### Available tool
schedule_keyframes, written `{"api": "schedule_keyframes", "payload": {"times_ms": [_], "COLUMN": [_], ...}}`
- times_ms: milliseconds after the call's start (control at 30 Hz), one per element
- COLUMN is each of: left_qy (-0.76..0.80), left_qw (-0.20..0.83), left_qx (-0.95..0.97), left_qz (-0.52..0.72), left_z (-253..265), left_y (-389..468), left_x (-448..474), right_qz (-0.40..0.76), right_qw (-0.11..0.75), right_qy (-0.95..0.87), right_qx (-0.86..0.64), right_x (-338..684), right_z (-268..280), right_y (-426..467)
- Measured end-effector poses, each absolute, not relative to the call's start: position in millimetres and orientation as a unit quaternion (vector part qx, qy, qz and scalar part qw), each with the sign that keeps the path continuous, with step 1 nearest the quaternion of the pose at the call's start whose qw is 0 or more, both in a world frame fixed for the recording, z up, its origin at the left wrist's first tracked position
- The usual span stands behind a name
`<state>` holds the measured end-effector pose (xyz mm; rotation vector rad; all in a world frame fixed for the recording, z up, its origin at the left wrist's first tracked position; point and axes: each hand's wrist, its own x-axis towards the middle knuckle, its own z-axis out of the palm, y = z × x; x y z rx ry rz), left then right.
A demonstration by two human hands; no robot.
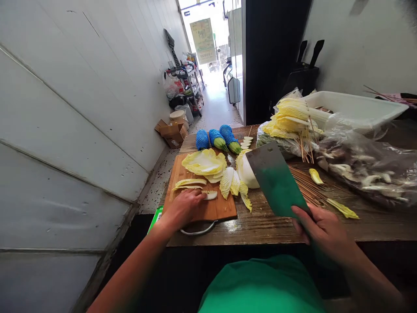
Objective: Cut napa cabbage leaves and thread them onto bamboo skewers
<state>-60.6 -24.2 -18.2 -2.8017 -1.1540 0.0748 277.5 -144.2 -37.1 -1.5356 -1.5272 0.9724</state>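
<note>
My right hand [322,228] is wrapped round the handle of a broad cleaver [276,182], raised above the table's front edge with its blade tilted up to the left. Over the wooden cutting board [224,213], my left hand [185,206] has its fingers bunched on a pale strip of napa cabbage [210,195]; the fingertips are partly hidden. More cut cabbage strips [190,182] lie just beyond those fingers. Stacked cabbage leaves [203,161] rest at the board's far side. Smaller leaf pieces [230,181] lie at its right edge, beside a white cabbage piece [246,169] partly behind the cleaver.
Squashes in blue foam nets [216,138] lie behind the board. To the right are skewers [309,184], a bag of mushrooms [371,169], skewered cabbage leaves [288,117] and a white tub [355,106]. A metal handle [198,230] sticks out from the board's front. A wall stands left.
</note>
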Motion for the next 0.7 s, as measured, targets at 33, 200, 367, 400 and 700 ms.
{"api": "schedule_keyframes", "payload": {"times_ms": [33,200,367,400,700], "left_qy": [-0.37,-0.356,-0.406,-0.414,-0.474], "left_qw": [0.077,0.117,0.136,0.122,0.019], "left_qx": [-0.925,-0.927,-0.899,-0.896,-0.867], "left_qz": [0.029,0.008,-0.095,-0.101,-0.154], "left_z": [-22.2,-16.2,10.9,13.4,16.4], "left_y": [-24.4,-28.7,-9.1,0.6,45.5], "left_x": [-60.2,-58.3,-80.2,-84.3,-86.4], "right_qz": [0.383,0.38,0.368,0.365,0.373], "right_qw": [0.377,0.373,0.366,0.369,0.374], "right_qy": [-0.597,-0.607,-0.599,-0.594,-0.589], "right_qx": [-0.595,-0.59,-0.61,-0.615,-0.612], "right_x": [274.6,268.6,274.3,274.9,282.0], "right_z": [-36.6,-36.1,-41.9,-43.3,-54.7], "right_y": [-143.3,-141.1,-140.5,-139.9,-133.6]}}
